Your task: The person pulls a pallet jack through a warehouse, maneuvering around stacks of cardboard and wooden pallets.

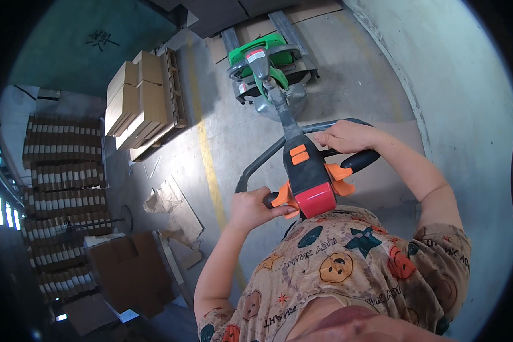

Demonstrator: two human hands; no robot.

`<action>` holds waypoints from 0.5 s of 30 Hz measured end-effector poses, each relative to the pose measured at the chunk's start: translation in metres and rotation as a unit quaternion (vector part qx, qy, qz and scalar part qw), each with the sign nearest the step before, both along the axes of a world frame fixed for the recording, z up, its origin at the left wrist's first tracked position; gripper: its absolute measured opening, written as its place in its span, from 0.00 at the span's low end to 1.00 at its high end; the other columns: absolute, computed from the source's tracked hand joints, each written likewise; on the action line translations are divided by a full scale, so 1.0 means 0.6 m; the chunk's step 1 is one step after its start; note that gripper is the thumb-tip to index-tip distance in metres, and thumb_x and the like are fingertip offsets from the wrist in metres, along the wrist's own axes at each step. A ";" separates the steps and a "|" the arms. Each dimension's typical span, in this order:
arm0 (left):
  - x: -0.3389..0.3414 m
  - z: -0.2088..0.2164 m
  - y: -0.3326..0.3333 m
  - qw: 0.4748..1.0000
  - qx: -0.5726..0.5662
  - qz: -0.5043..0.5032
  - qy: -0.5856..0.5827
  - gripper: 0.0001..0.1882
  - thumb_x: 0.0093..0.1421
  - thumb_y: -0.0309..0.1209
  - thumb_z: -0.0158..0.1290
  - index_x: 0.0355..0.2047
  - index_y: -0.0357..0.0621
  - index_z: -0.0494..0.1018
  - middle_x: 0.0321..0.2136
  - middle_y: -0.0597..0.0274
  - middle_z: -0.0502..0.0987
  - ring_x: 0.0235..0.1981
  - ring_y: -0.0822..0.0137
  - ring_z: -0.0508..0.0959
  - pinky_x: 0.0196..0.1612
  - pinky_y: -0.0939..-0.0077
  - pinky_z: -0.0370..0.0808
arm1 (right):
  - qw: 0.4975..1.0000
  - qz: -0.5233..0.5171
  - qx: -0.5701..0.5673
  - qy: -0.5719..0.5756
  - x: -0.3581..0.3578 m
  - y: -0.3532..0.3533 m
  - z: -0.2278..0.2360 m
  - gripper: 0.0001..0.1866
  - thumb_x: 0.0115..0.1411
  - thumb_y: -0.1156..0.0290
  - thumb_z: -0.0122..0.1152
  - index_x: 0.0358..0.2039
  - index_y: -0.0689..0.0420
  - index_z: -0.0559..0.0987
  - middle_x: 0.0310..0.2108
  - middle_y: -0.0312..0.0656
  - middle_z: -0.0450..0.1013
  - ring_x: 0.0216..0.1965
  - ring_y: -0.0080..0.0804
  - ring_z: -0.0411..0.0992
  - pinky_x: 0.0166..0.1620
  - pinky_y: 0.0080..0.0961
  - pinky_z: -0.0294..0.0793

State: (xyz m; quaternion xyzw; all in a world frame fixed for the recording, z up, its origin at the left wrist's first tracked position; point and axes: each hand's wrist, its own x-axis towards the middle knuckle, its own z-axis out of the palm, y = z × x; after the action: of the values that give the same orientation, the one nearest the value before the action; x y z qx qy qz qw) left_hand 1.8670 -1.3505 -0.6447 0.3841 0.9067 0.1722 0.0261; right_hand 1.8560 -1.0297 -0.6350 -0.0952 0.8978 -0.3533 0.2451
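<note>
A tiller handle (308, 171) with a black body, orange levers and buttons and a red end cap stands right in front of my body. Its shaft leads away to the green-covered base of an electric pallet truck (268, 54). My left hand (253, 209) is closed round the left grip, the thumb beside an orange lever. On the other side, my right hand (347, 137) is wrapped over the black loop bar, ahead of the right grip (362, 161). Part of its fingers is hidden by the hand itself.
Flat cartons (137, 102) lie stacked on a wooden pallet (175, 85) at the left. Further left are rows of stacked cardboard (68, 199). Torn cardboard (179, 208) and a brown box (132, 273) lie on the floor. A pale wall (473, 114) runs along the right.
</note>
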 end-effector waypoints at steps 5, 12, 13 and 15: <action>0.003 -0.014 0.011 1.000 -0.006 -0.002 -0.007 0.32 0.36 0.65 0.63 0.12 0.47 0.71 0.08 0.68 0.70 0.11 0.63 0.74 0.18 0.71 0.71 | 0.997 -0.046 0.010 -0.060 0.017 0.005 0.007 0.33 0.68 0.45 0.32 0.38 0.62 0.78 0.34 0.50 0.77 0.38 0.46 0.74 0.46 0.35 0.70; -0.036 0.008 0.045 1.000 0.017 0.000 -0.018 0.34 0.37 0.67 0.61 0.16 0.45 0.75 0.09 0.66 0.71 0.13 0.62 0.75 0.20 0.71 0.72 | 0.999 0.040 -0.017 0.001 0.019 0.070 0.019 0.21 0.58 0.62 0.44 0.45 0.57 0.78 0.44 0.47 0.75 0.47 0.39 0.72 0.51 0.31 0.68; -0.039 0.013 0.051 1.000 0.011 -0.003 -0.020 0.34 0.38 0.68 0.60 0.16 0.44 0.75 0.09 0.65 0.71 0.13 0.62 0.75 0.20 0.71 0.72 | 0.999 0.048 -0.006 0.010 0.016 0.081 0.008 0.21 0.57 0.62 0.44 0.45 0.56 0.78 0.44 0.47 0.75 0.46 0.39 0.72 0.51 0.31 0.68; -0.044 0.021 0.058 0.999 0.023 -0.001 -0.031 0.33 0.39 0.64 0.63 0.16 0.43 0.74 0.08 0.63 0.70 0.11 0.61 0.73 0.19 0.71 0.71 | 0.999 0.040 0.011 -0.005 0.009 0.089 0.021 0.20 0.57 0.62 0.44 0.45 0.55 0.78 0.42 0.46 0.76 0.45 0.38 0.72 0.50 0.29 0.68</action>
State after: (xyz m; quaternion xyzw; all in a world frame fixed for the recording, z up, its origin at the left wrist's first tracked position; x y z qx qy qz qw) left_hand 1.8405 -1.3160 -0.6324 0.3803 0.9007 0.2050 0.0453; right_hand 1.8611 -0.9763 -0.6227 -0.1263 0.8959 -0.3337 0.2646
